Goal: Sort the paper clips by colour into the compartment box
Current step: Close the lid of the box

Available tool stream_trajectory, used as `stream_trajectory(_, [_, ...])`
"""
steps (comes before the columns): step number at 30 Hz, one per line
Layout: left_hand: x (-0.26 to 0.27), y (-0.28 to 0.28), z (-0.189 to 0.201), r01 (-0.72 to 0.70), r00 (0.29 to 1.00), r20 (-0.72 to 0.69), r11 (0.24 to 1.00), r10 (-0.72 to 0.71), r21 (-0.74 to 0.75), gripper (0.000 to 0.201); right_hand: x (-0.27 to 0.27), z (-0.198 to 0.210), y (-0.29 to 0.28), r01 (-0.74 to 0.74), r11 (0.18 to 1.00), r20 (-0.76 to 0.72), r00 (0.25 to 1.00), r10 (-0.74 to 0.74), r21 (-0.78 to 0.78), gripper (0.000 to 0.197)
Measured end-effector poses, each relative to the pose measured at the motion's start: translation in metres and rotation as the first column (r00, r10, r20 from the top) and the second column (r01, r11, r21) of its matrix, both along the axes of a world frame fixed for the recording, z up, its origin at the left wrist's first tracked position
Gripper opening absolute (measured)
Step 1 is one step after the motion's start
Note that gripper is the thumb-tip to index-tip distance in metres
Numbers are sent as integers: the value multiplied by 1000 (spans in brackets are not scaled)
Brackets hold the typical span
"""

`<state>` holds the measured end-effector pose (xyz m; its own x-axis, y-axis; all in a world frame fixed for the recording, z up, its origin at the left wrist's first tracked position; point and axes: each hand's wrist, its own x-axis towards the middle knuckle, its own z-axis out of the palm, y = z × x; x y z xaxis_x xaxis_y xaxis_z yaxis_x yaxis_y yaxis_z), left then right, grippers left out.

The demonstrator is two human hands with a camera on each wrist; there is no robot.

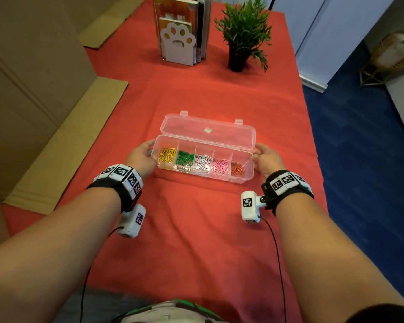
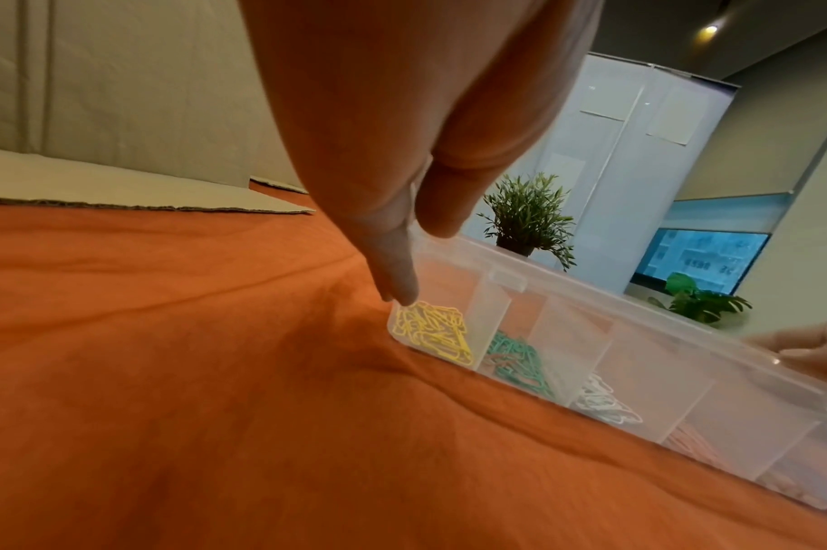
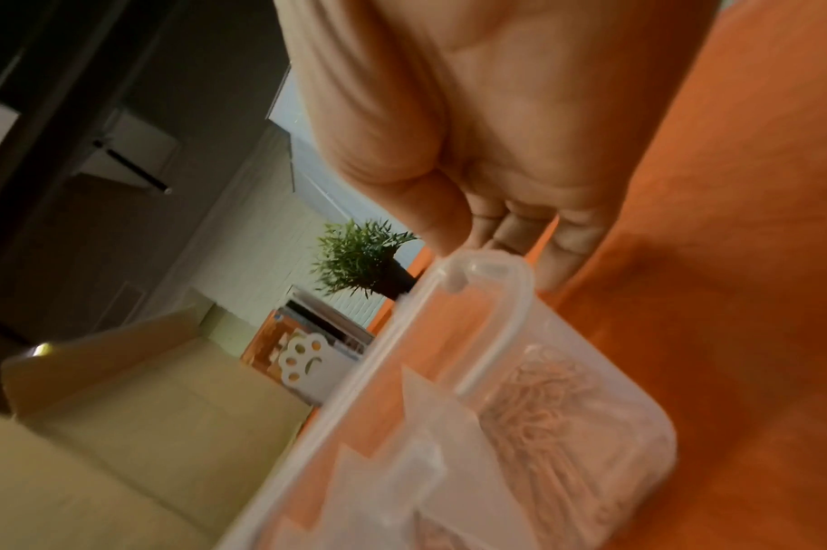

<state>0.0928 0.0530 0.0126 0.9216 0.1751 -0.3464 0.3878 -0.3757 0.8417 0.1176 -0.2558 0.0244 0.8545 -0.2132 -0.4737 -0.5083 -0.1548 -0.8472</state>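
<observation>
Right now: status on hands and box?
Left hand and right hand on ends of compartment box, fingers straight. Lid open, clips sorted by colour. Nothing blocking.

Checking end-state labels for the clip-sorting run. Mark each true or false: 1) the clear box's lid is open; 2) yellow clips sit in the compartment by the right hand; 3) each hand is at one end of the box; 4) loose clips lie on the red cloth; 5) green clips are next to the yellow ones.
1) The clear plastic compartment box has its lid open: true.
2) False: the yellow paper clips fill the end compartment by the left hand; orange paper clips lie by the right hand.
3) True: one hand at each end.
4) False: no loose clips show on the red tablecloth.
5) True: green paper clips fill the adjoining compartment.
</observation>
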Motion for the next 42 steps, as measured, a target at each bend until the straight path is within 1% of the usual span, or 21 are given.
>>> stream_trajectory(4, [1, -1, -3, -5, 1000, 7, 1000, 5, -9, 47, -6, 3, -2, 0, 1000, 109, 994, 0, 1, 48])
stream_trajectory(7, [3, -1, -4, -47, 999, -9, 999, 47, -10, 43, -12, 9, -6, -51, 984, 183, 980, 82, -171, 49])
stream_trajectory(8, [4, -1, -5, -65, 998, -22, 997, 65, -42, 41, -14, 10, -8, -65, 972, 206, 972, 112, -226, 50])
stream_trajectory(10, [3, -2, -6, -73, 997, -41, 988, 68, -134, 48, -20, 16, -12, -74, 951, 242, 959, 150, -299, 51])
stream_trajectory(12, [1, -3, -5, -66, 998, -34, 984, 61, -165, 53, -27, 22, -11, -98, 950, 244, 954, 175, -298, 43])
stream_trajectory(14, [-1, -4, -3, -62, 998, -13, 985, 61, -162, 60, -34, 25, -9, -208, 927, 191, 942, 276, -312, 41])
stream_trajectory(16, [-3, -5, 0, -26, 999, 32, 994, 29, -107, 66, -40, 25, -5, -328, 881, 118, 915, 386, -342, 42])
stream_trajectory(17, [-3, -5, 2, -10, 998, 61, 998, 14, -63, 66, -43, 26, -3, -351, 863, 103, 906, 411, -363, 42])
stream_trajectory(18, [-4, -6, 5, 0, 996, 94, 1000, 3, -26, 63, -44, 25, -2, -338, 855, 119, 903, 412, -394, 42])
stream_trajectory(20, [-3, -9, 12, 4, 987, 163, 1000, -7, 21, 53, -48, 25, 5, -229, 834, 220, 898, 380, -503, 42])
stream_trajectory(21, [-1, -11, 17, -2, 981, 195, 999, -7, 44, 47, -50, 28, 11, -153, 820, 299, 881, 366, -552, 41])
stream_trajectory(23, [5, -13, 25, -26, 969, 246, 995, 1, 98, 34, -58, 36, 28, -22, 782, 450, 808, 381, -623, 36])
stream_trajectory(24, [10, -13, 27, -40, 965, 261, 991, 6, 125, 29, -63, 39, 37, 38, 734, 494, 763, 416, -678, 33])
stream_trajectory(26, [18, -13, 31, -52, 967, 253, 986, 11, 158, 21, -73, 40, 54, 154, 594, 526, 669, 525, -789, 28])
stream_trajectory(28, [25, -14, 31, -43, 976, 218, 984, 4, 174, 19, -80, 34, 71, 164, 504, 495, 587, 641, -848, 25])
stream_trajectory(30, [30, -14, 29, -24, 980, 199, 983, -13, 180, 20, -81, 22, 88, 27, 463, 406, 527, 747, -886, 27])
stream_trajectory(32, [34, -15, 26, -25, 980, 199, 990, -3, 138, 19, -76, 12, 102, -146, 378, 258, 509, 821, -914, 30])
stream_trajectory(35, [35, -20, 23, -74, 972, 225, 997, 69, 11, 21, -65, 5, 118, -345, 244, 38, 509, 860, -906, 35])
stream_trajectory(37, [31, -22, 22, -96, 965, 244, 995, 97, -19, 24, -58, 6, 127, -433, 164, -80, 493, 866, -886, 37])
stream_trajectory(40, [25, -23, 21, -76, 956, 280, 996, 86, -46, 23, -52, 7, 136, -493, 44, -219, 462, 859, -869, 34])
stream_trajectory(42, [20, -25, 20, -71, 948, 302, 991, 103, -115, 21, -52, 5, 139, -507, -4, -267, 446, 854, -862, 34])
